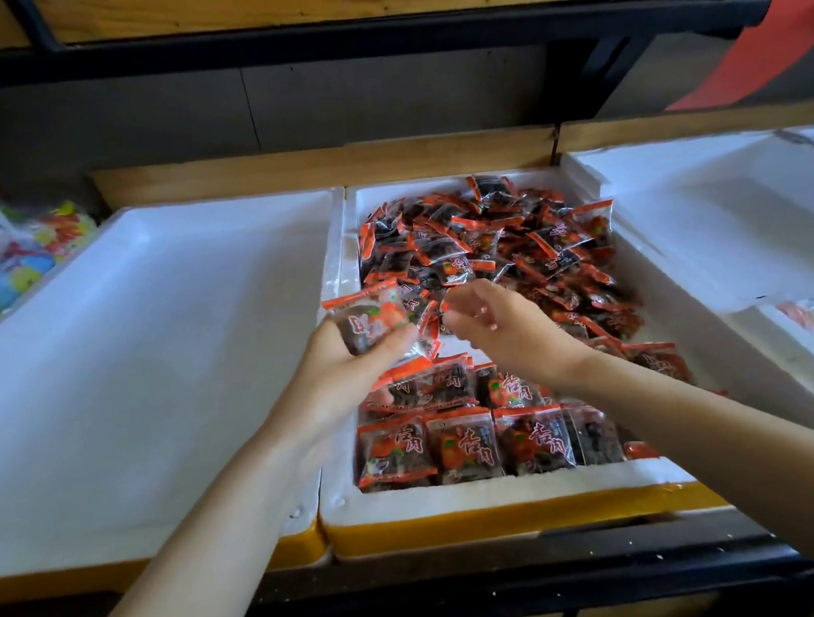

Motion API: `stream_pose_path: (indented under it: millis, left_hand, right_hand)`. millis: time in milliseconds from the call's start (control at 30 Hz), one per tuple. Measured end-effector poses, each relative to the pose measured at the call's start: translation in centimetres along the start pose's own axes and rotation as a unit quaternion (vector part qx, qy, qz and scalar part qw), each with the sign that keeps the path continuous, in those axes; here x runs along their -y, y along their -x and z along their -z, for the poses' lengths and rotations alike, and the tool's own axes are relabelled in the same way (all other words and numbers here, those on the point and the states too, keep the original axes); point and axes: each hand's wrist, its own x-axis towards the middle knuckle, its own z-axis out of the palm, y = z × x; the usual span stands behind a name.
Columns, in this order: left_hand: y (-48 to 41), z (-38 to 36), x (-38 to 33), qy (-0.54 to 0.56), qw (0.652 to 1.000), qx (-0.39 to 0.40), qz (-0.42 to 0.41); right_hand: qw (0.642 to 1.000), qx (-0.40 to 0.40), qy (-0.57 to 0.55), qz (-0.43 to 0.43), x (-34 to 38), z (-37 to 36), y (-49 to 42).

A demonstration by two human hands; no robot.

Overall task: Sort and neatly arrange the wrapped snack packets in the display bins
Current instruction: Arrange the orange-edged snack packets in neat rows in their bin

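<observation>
The left hand (350, 363) grips a red-and-clear snack packet (366, 319) above the left wall of the middle foam bin (488, 499). The right hand (507, 333) hovers just beside it, its fingers (470, 319) curled over the loose pile of packets (488, 245) at the bin's far end; whether it holds one is unclear. At the near end lie neat rows of packets (463, 444). A left foam bin (151, 357) and a right foam bin (710, 229) flank the middle one.

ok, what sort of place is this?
Likely a shop's bulk-snack display: white foam bins on a wooden shelf, the middle bin full of identical wrapped packets, the near ones in neat rows. Left hand holds one packet.
</observation>
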Motion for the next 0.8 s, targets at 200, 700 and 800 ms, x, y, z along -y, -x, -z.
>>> stream_pose_path:
  millis: [200,700,800]
  left_hand:
    - [-1.2,-2.1,-0.3,-0.088,0.99,0.106,-0.011]
    - [-4.8,-2.9,2.6,-0.46,0.861,0.215,-0.032]
    - [-5.0,-2.7,2.9,-0.475,0.851,0.22,-0.037]
  right_hand:
    - [0.993,0.025,-0.071,0.087,2.4,2.5,1.2]
    - [0.975,0.169,0.143,0.002,-5.7,3.5,-1.1]
    - [0.973,0.112,0.194,0.062,-5.8,2.6,-0.4]
